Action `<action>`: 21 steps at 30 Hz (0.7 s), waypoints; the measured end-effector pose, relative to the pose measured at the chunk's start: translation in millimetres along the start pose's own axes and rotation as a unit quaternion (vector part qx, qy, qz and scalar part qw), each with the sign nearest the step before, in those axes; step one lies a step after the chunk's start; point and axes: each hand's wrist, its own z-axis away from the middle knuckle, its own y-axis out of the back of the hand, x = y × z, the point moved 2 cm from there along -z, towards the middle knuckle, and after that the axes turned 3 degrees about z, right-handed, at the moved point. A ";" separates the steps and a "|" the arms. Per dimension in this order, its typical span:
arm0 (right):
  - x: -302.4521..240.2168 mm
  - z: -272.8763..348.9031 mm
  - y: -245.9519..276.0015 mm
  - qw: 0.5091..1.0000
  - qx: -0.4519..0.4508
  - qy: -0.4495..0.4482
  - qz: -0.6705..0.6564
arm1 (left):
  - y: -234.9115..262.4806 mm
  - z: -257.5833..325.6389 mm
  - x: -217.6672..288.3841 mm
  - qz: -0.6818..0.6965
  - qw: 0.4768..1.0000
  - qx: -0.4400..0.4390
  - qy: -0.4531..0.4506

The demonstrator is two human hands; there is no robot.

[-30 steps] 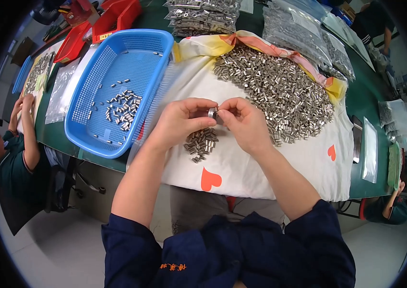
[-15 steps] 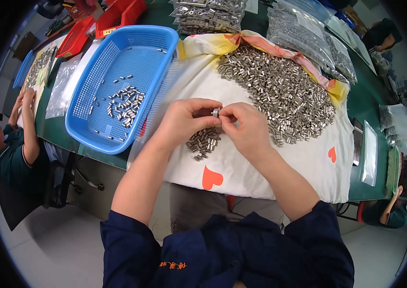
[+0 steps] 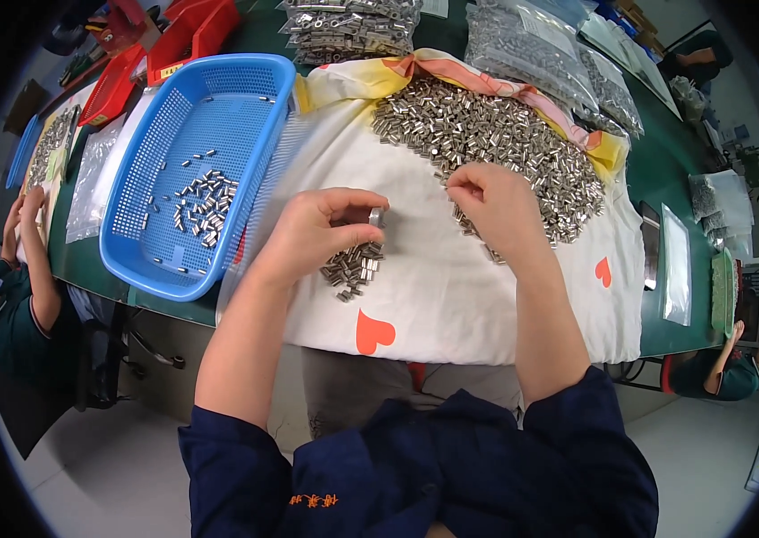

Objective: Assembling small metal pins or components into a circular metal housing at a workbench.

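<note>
My left hand [image 3: 324, 226] holds a small round metal piece [image 3: 377, 217] on edge between thumb and fingers. Below that hand lies a small heap of short metal cylinders [image 3: 350, 272] on the white cloth [image 3: 424, 305]. Over the near left edge of a much larger pile of cylinders [image 3: 523, 148] is my right hand [image 3: 498, 208]. Its thumb and forefinger are pinched together; what they hold, if anything, is too small to make out.
A blue plastic basket [image 3: 109, 220] with scattered cylinders stands on my left. Red bins [image 3: 191, 40] and filled plastic bags [image 3: 353, 27] line the back. A phone [image 3: 649, 247] lies at right. Co-workers sit at both sides, one with hands [image 3: 25, 211] at the left.
My right hand has moved right, away from my left hand, to the large pile. My left hand keeps hold of the round metal piece. The whole view has shifted slightly.
</note>
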 end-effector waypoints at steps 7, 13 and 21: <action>1.5 4.4 -17.7 0.980 0.055 0.074 0.175 | 0.4 -0.9 -1.6 0.006 1.000 -0.006 -0.001; -3.7 3.7 -28.1 0.974 0.058 0.087 0.201 | -0.6 2.3 -4.5 -0.077 0.994 0.026 -0.078; -2.8 3.2 -29.4 0.978 0.076 0.099 0.166 | -16.2 -0.3 11.4 -0.296 0.924 -0.035 -0.238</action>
